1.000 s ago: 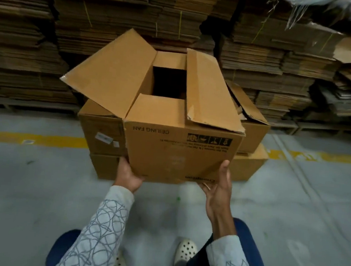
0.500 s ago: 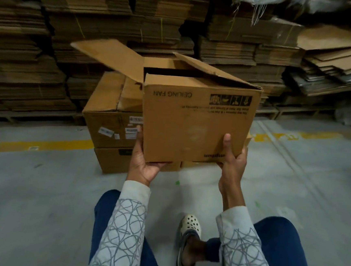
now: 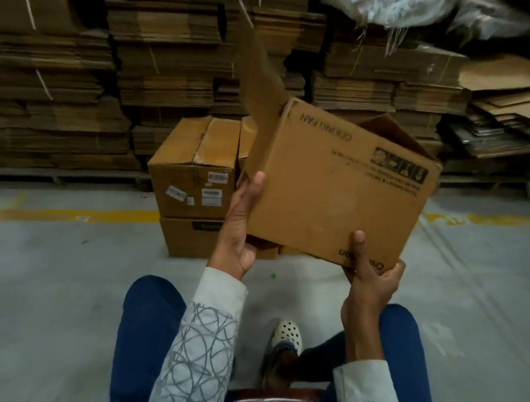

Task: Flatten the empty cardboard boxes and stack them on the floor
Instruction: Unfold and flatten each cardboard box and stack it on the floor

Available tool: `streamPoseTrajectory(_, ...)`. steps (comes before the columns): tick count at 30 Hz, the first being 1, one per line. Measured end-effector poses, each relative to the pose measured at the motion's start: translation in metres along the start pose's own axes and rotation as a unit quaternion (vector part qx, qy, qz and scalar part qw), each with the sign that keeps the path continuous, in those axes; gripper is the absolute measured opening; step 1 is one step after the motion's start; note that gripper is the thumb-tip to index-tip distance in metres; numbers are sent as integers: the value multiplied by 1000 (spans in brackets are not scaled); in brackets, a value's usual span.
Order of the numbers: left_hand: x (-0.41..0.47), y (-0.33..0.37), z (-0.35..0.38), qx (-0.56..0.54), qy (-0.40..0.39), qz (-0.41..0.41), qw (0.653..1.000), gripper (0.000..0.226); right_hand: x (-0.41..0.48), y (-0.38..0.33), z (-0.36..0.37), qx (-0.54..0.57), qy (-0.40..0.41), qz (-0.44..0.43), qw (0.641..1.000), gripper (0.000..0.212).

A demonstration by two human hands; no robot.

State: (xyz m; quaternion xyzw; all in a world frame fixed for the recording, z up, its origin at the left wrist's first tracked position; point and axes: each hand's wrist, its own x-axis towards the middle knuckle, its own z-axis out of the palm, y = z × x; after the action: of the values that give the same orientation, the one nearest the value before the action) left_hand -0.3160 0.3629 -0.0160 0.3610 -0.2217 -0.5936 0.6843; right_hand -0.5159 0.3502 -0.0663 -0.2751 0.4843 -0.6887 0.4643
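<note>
Since the earlier frame the held box (image 3: 338, 191) has rolled clockwise and come nearer the person; its printed front panel now slopes down toward the right hand, and one long top flap (image 3: 258, 78) stands up well above the left thumb.

Grip, left hand (image 3: 240, 227): the thumb lies flat on the front panel by the left vertical edge, and the fingers curl round that corner to the far side, where they are hidden. Grip, right hand (image 3: 369, 274): the thumb presses the panel near its lower right corner and the fingers curl under the bottom edge. Both hands therefore clasp the carton. It hangs in the air between the two thumbs and touches nothing else.

Judgement: the diagonal hold, one hand high on a side edge and the other low under the base, suits turning the carton over to reach its closed bottom seam. The top flaps are already loose; the bottom is not visible, so I cannot tell whether it is taped.

Beyond the fingertips, two closed boxes (image 3: 192, 175) stand one upon the other on the floor (image 3: 42, 277), not yet flattened. Behind them rise strapped bundles of flat cardboard (image 3: 59, 86). No flattened sheet from this job shows on the floor below the hands, so the stacking appears not yet begun.
</note>
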Motion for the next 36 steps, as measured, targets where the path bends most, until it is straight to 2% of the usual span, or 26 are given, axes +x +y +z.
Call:
streamPoseTrajectory(3,4,-7,-2,36,26,-43,998,93,-5,11,-5,-7,45,45,998,84)
streamPoseTrajectory(7,18,-12,1,59,39,-94,993,90,-8,30,-9,-8,61,103,993,80)
streamPoseTrajectory(11,35,-25,4,102,87,-113,985,116,-17,52,-19,-16,81,132,988,69)
streamPoseTrajectory(13,41,-29,10,121,107,-119,980,121,-18,57,-23,-12,96,134,986,63)
streamPoseTrajectory(16,44,-36,20,146,118,-113,976,122,-12,56,-32,-17,111,125,986,63)
streamPoseTrajectory(22,17,-59,37,73,115,-119,983,118,8,31,-53,-61,122,99,986,73)
streamPoseTrajectory(29,-18,-77,48,45,142,-123,981,120,0,12,-85,-90,123,79,985,69)
streamPoseTrajectory(33,-16,-70,44,41,121,-166,978,120,3,8,-88,-131,110,68,983,71)
streamPoseTrajectory(36,-11,-68,31,47,86,-189,977,104,4,14,-86,-186,107,62,975,70)
